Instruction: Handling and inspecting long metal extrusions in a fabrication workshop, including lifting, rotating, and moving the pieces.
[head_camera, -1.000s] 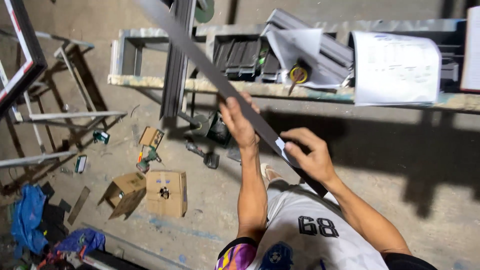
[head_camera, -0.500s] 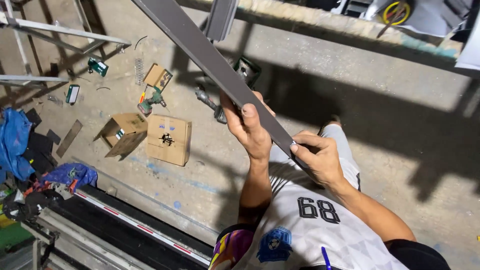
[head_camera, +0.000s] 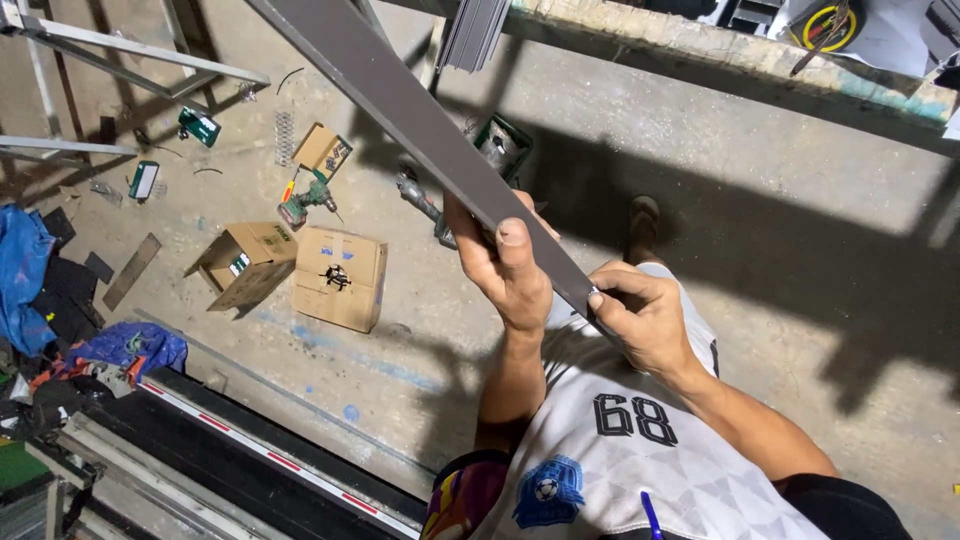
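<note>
Both hands grip a long grey metal bar (head_camera: 420, 115). The left hand (head_camera: 510, 265) wraps it; the right hand (head_camera: 645, 320), at four o'clock, pinches its end. Cardboard boxes (head_camera: 338, 277) lie on the floor at nine o'clock.

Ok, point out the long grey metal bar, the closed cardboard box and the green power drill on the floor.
Grey metal bar (head_camera: 400, 95), head view, flat face above the hands.
Closed cardboard box (head_camera: 340, 277), head view, middle of its top.
Green power drill (head_camera: 307, 201), head view, its body.

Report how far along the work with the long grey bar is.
Done: the grey bar is off the floor, clear of the bench. In hand: left hand grips it from below, right hand pinches its near end. Left: it rests on nothing; the drill and boxes lie untouched.
</note>
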